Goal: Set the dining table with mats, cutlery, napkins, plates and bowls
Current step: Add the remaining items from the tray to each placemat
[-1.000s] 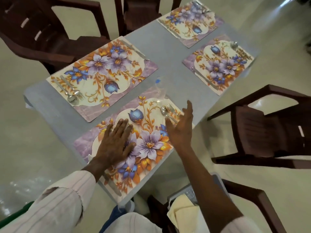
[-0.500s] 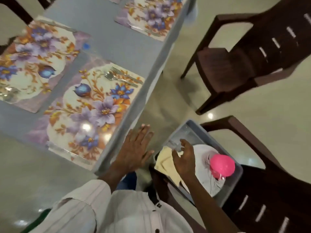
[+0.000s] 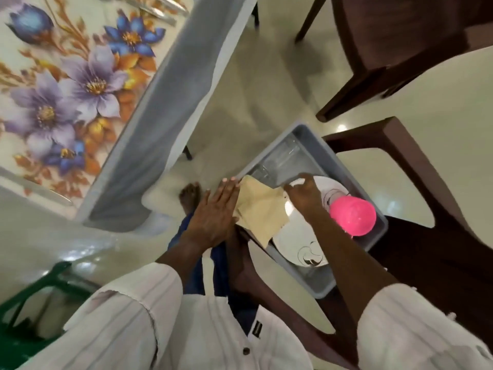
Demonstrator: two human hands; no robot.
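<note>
A grey plastic bin (image 3: 314,140) sits on a brown chair to my right. In it lie pale yellow cloth napkins (image 3: 260,209), a white plate (image 3: 293,236), a pink bowl (image 3: 352,215) upside down, and clear glasses (image 3: 280,158). My right hand (image 3: 301,194) pinches the far right corner of the napkins. My left hand (image 3: 216,214) lies flat with straight fingers against their left edge. A floral place mat (image 3: 66,84) with cutlery (image 3: 160,9) covers the table at the upper left.
The grey table's edge (image 3: 170,108) runs diagonally at left. A second brown chair (image 3: 386,44) stands at the upper right. A green object (image 3: 32,311) sits on the floor at lower left. My bare foot (image 3: 189,196) is on the cream floor.
My view swung from the table down to the bin. Both hands left the place mat; the right reached the napkins first, then the left came against them.
</note>
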